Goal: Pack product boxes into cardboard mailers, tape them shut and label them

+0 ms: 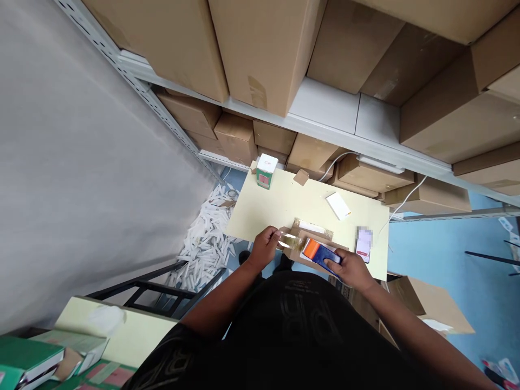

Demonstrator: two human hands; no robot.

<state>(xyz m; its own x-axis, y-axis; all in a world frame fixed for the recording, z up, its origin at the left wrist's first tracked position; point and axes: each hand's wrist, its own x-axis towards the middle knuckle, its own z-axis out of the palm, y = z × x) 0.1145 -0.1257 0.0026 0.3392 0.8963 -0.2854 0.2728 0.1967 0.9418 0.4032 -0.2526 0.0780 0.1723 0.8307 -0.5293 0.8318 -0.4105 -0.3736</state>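
My left hand (265, 247) pinches the end of a strip of clear packing tape (290, 240), its fingers closed. From there the strip stretches right toward an orange and blue tape dispenser (319, 253). Wrapped round the dispenser's blue end is my right hand (352, 266). Directly under the dispenser lies a small brown cardboard box (298, 259) at the table's near edge, partly covered by my hands and the tool. A taped cardboard piece with a white strip (312, 227) shows just beyond it; whether it belongs to the box I cannot tell.
On the pale yellow table (280, 203) are a green and white box (266, 172), a white box (338, 206), a phone (363, 246) and a cardboard scrap (301, 177). Carton-filled shelves (374, 116) rise behind. White scraps (203, 238) litter the floor; an open carton (434, 303) stands right.
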